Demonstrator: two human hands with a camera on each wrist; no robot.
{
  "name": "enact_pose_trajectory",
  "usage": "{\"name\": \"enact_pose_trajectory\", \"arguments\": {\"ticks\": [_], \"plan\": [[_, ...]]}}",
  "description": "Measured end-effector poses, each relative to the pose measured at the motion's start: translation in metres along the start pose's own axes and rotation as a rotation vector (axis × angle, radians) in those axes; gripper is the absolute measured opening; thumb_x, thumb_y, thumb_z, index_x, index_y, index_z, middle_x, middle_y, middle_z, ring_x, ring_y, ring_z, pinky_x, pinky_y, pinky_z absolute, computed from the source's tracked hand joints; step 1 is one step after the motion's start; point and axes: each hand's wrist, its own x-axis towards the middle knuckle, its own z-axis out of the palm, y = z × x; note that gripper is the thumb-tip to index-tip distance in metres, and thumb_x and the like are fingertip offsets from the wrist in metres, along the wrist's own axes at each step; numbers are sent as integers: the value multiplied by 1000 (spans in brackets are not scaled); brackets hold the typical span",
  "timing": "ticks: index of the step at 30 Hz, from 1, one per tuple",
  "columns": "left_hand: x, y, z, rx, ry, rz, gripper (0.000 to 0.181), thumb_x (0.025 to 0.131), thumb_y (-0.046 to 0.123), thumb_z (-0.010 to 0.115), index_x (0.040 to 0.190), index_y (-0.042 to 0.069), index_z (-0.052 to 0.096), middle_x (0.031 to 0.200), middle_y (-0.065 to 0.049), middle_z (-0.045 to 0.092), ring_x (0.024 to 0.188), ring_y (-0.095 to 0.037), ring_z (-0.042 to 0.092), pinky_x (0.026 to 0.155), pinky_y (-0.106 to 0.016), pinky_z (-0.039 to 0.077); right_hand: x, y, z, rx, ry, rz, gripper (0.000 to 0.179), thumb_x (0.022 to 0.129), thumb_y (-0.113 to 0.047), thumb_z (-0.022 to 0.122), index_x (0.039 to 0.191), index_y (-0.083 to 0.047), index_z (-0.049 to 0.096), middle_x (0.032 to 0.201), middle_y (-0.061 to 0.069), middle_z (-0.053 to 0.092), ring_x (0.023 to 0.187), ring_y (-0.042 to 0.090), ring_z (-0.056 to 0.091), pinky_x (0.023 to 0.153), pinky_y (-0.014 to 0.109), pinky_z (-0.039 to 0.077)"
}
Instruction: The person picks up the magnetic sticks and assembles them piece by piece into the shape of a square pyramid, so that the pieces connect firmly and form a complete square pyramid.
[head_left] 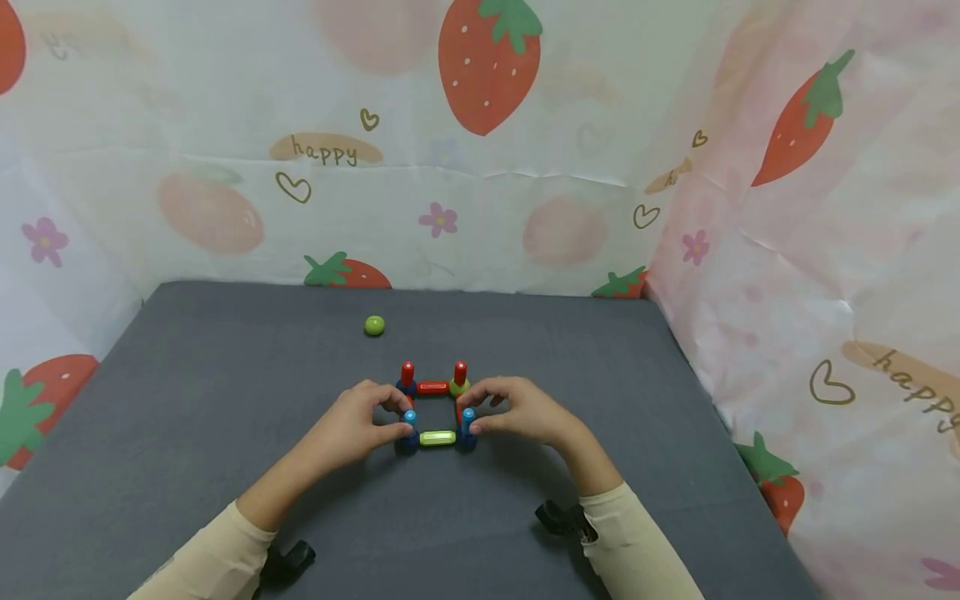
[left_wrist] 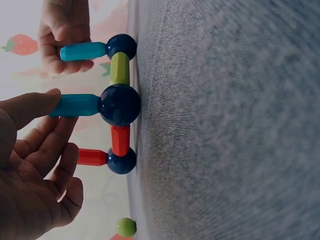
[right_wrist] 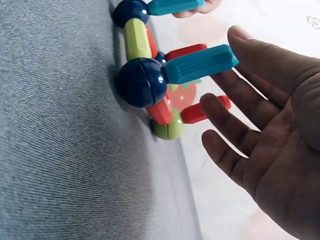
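A square frame of magnetic rods and balls lies on the grey table, with a yellow-green rod [head_left: 437,438] along its near side and a red rod [head_left: 432,387] along its far side. Upright blue rods stand on the dark blue balls at both near corners. My left hand [head_left: 352,425] pinches the left blue rod [left_wrist: 77,105] between thumb and fingers. Around the right blue rod [right_wrist: 200,65] my right hand [head_left: 525,408] holds its fingers loosely spread, the thumb a little off the rod's tip. Red upright rods [head_left: 461,372] top the far corners, one on a green ball [right_wrist: 169,126].
A loose green ball [head_left: 374,326] lies beyond the frame, toward the back of the table [head_left: 225,358]. Strawberry-printed sheets [head_left: 480,192] hang behind and beside the table. Black wrist straps [head_left: 288,567] show below both sleeves.
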Motion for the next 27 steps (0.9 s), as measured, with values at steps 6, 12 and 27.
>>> {"name": "enact_pose_trajectory", "arguments": {"ticks": [6, 12, 27], "plan": [[0, 1, -1, 5, -17, 3, 16, 89, 25, 82, 100, 24, 71, 103, 3, 64, 104, -25, 55, 81, -37, 47, 2, 1, 5, -2, 4, 29, 27, 91, -22, 80, 117, -26, 75, 111, -12, 72, 112, 31, 61, 103, 51, 46], [-1, 2, -4, 12, -31, 10, 14, 90, 24, 82, 99, 23, 71, 102, 4, 64, 103, -25, 55, 81, -37, 46, 4, 5, 8, -24, 2, 44, 24, 90, -27, 81, 114, -30, 75, 107, -15, 71, 105, 25, 61, 93, 42, 50], [1, 1, 2, -42, -36, 14, 13, 91, 26, 80, 100, 24, 71, 101, 2, 63, 104, -27, 55, 83, -38, 46, 10, 3, 21, -52, 74, 54, 20, 90, -24, 82, 109, -22, 76, 100, -10, 71, 92, 17, 65, 77, 30, 54]]}}
